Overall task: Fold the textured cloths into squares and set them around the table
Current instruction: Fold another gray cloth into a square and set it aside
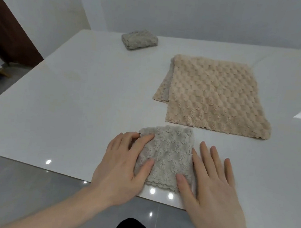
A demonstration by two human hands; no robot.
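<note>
Head view looks down on a white surface [74, 95]. Near its front edge lies a grey cloth [167, 157] folded into a square. Both hands lie flat with fingers straight and spread: the left hand [122, 166] presses on its left side, the right hand [211, 182] rests against its right edge. Beyond lies a larger beige cloth [215, 96], half-folded, and at the far edge a small folded grey cloth [139, 42].

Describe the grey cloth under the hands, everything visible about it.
The grey cloth is a plush, bumpy fabric folded into a rough square, with layered scalloped edges showing on its near side. It lies flat at the near edge of the white table, just in front of the beige cloth without touching it. The left hand rests on its left side; the right hand lies flat along its right edge, thumb on top.
</note>
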